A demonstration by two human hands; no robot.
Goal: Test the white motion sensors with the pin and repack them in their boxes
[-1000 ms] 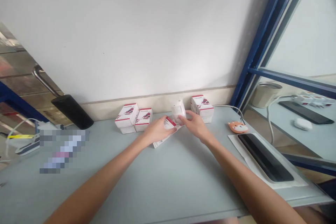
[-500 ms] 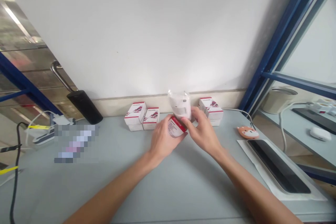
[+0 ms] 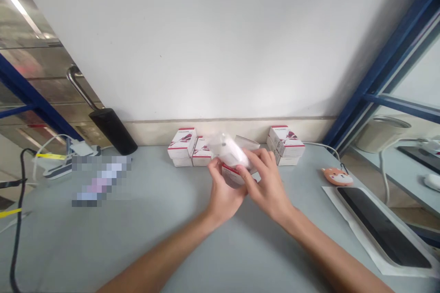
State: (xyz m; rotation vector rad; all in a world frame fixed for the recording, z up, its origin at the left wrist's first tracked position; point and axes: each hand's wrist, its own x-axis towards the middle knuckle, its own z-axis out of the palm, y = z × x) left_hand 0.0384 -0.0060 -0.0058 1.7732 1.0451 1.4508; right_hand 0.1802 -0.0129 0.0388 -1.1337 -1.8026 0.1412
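My left hand (image 3: 223,197) is wrapped round a small red-and-white cardboard box (image 3: 231,174), held above the middle of the desk. At the box's top, my right hand (image 3: 270,185) pinches a white device in clear plastic wrap (image 3: 234,153) between thumb and fingers. The device tilts to the left, and its lower part is hidden by the box and my thumb. An open flap (image 3: 249,143) shows behind it. How deep the device sits in the box I cannot tell.
Similar boxes stand along the wall, at left (image 3: 182,146) and right (image 3: 286,149). On the right lie a fox-faced case (image 3: 337,176) and a black-screened phone-like device (image 3: 383,226). A black cylinder (image 3: 113,131), a power strip (image 3: 72,165) and cables are at left.
The wrapped device has gone from nearly upright to leaning left. The box has tipped in my left hand, and a flap now shows behind the device.
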